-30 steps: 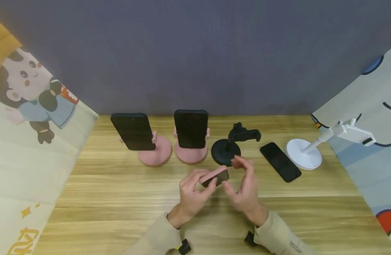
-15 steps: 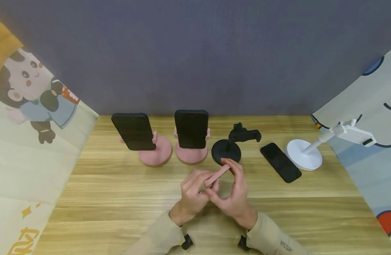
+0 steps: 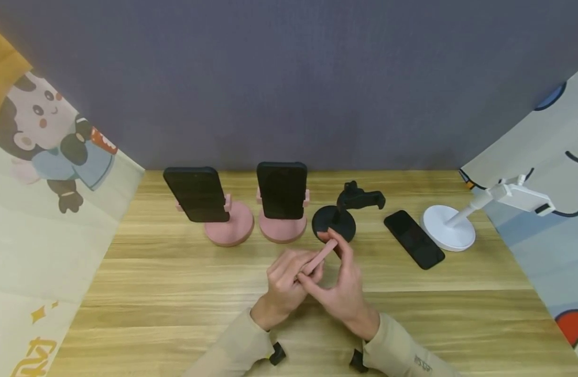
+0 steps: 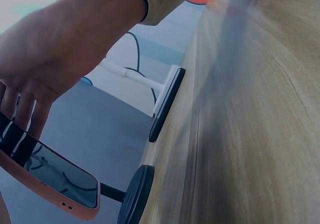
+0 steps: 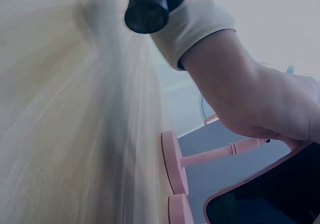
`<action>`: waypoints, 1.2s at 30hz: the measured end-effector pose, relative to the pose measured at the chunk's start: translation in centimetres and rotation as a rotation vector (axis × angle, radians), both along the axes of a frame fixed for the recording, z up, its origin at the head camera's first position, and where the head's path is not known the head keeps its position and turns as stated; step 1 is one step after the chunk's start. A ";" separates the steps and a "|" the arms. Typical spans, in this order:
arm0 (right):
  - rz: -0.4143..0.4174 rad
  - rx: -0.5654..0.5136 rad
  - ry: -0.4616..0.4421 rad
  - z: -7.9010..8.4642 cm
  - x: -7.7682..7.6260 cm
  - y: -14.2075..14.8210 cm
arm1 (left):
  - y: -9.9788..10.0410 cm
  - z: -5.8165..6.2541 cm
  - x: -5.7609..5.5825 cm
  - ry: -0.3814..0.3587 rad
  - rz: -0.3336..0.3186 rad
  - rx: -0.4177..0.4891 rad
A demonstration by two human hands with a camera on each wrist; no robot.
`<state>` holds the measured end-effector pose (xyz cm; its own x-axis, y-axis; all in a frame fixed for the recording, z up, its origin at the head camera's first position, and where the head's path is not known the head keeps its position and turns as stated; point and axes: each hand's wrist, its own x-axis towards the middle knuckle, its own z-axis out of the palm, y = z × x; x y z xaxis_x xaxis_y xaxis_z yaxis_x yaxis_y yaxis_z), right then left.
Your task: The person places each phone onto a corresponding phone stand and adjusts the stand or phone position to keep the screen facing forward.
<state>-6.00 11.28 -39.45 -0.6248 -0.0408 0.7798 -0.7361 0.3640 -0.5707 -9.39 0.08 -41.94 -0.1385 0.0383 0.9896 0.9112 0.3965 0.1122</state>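
A phone in a pink case is held up between both hands, its pink edge facing the head camera. My left hand grips its lower left end. My right hand pinches it, thumb at the near end and fingers at the far end. In the left wrist view the phone's dark screen shows reflections, with the pink edge below it. The screen is hidden from the head view. Just beyond the fingers stands a black phone stand with its holder unoccupied; the fingertips overlap its round base in the head view.
Two pink phone stands, left and middle, each hold a dark phone upright. A black phone lies flat on the wooden table beside a white phone stand. A grey panel rises behind.
My right hand has moved left from beside the phone and taken hold of it. The phone has turned, so its pink edge now shows instead of the dark screen.
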 end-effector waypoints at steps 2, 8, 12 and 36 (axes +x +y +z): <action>-0.003 -0.003 -0.013 0.1 0.0 0.1 | 0.0 -0.4 -0.1 -0.011 -0.003 -0.001; -0.005 -0.051 -0.008 0.2 -0.5 0.5 | 0.1 -1.5 -0.5 -0.079 -0.031 -0.031; -0.014 -0.091 -0.017 0.4 -1.0 0.9 | -0.1 -2.2 -0.4 -0.155 -0.044 -0.079; 0.019 -0.255 -0.033 1.4 -2.3 2.7 | -0.9 -4.6 0.1 -0.419 -0.045 -0.182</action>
<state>-8.33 14.01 -38.02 -0.6507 0.1425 0.7458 -0.7212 0.1912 -0.6658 -9.29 -0.81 -46.56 -0.5196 0.2218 0.8251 0.8189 0.4048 0.4069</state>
